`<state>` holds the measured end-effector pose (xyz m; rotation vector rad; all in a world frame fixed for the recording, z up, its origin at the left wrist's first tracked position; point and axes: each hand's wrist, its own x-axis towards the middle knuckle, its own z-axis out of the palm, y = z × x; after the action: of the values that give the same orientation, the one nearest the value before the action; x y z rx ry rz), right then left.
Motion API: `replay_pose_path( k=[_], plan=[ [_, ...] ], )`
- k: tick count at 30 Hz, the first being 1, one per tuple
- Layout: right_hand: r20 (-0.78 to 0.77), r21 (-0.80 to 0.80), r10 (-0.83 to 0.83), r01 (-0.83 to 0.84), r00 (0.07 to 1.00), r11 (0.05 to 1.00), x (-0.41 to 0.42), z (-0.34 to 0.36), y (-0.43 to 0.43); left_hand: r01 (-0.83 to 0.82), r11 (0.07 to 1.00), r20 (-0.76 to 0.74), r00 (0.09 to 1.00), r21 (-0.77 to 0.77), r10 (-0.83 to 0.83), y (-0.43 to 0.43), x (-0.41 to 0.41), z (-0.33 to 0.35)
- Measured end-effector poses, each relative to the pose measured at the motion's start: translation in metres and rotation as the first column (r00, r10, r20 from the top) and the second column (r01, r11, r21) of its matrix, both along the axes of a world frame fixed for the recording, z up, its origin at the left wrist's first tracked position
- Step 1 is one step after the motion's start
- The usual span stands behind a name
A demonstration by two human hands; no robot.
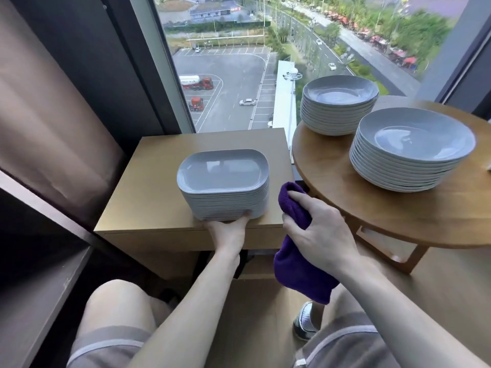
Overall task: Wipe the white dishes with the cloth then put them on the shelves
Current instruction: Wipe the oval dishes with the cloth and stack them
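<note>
Purple cloth (293, 264) in right hand (318, 229); left hand (228, 232) touches plate stack (223, 179).

No lettering can be read here; a red sign (236, 9) on a distant building (210, 12) beyond the window (239, 62) is too blurred.

A high-rise room: window (305, 35) over a car park (233, 73), curtain (47, 123), round wooden table (398, 221).

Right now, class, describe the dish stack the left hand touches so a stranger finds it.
Below the big window stands a boxy wooden cabinet. The stack on it holds oblong platters; the neighbouring round table's two stacks are round bowls.
</note>
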<state>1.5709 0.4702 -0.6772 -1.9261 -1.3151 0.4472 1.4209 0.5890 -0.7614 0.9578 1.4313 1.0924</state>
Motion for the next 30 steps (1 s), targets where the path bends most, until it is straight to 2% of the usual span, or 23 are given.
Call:
replay_pose_path(
  k=[9, 14, 18, 23, 30],
  plan=[
    [0.013, -0.016, -0.016, 0.017, 1.0, 1.0, 0.012, 0.003, 0.022, -0.042, 0.998, 0.064, 0.997, 0.056, 0.039, 0.017, 0.006, 0.002],
    [0.023, -0.004, -0.04, 0.04, 0.999, 0.999, 0.028, 0.004, 0.039, -0.026, 0.999, 0.072, 0.997, 0.034, 0.023, 0.048, 0.017, 0.004],
    [0.041, 0.014, -0.068, 0.067, 0.997, 0.998, 0.045, 0.007, 0.058, 0.026, 1.0, 0.137, 0.99, -0.006, -0.025, 0.083, 0.022, 0.008],
    [0.026, 0.012, -0.117, 0.117, 0.993, 0.993, 0.067, 0.004, 0.077, 0.06, 0.997, 0.096, 0.993, 0.043, -0.064, 0.125, 0.024, 0.01],
    [0.015, -0.032, -0.131, 0.131, 0.991, 0.991, 0.086, -0.012, 0.094, 0.08, 0.997, 0.068, 0.994, 0.013, -0.08, 0.176, 0.037, 0.01]
  ],
)
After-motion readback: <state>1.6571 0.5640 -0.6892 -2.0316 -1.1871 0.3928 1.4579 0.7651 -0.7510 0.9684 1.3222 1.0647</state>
